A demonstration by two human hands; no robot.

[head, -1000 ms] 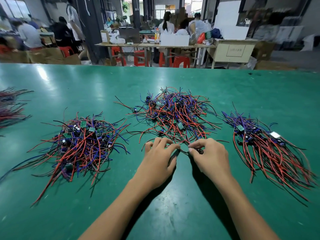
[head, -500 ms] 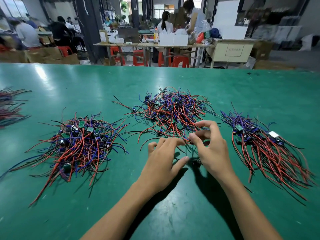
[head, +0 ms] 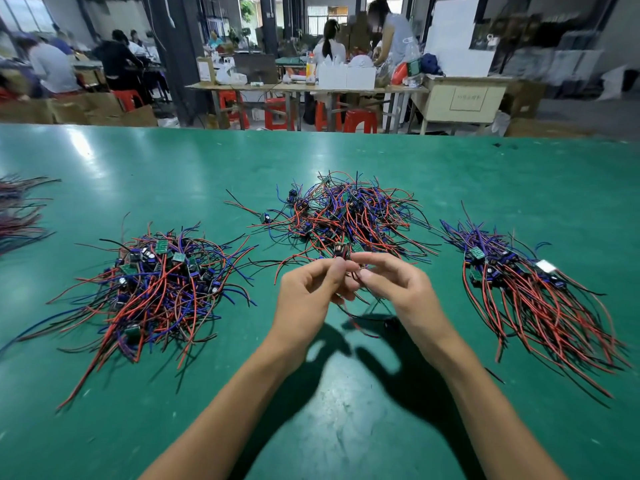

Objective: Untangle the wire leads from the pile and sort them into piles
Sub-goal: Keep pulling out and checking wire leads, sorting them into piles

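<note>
Three heaps of red, blue and black wire leads with small green circuit boards lie on the green table [head: 346,410]. The tangled middle pile [head: 349,216] sits just beyond my hands. A messy left pile [head: 156,289] and a combed right pile [head: 540,292] flank it. My left hand [head: 308,292] and my right hand [head: 394,285] are raised above the table, fingertips together. Both pinch one small board with leads [head: 341,251], whose wires hang down beneath my hands.
More leads [head: 20,209] lie at the table's far left edge. Beyond the table's far edge stand other workbenches [head: 298,88], red stools [head: 360,121], cardboard boxes and several people working.
Both hands have risen off the table and come together. They now hold one board with leads lifted out from the near edge of the middle pile.
</note>
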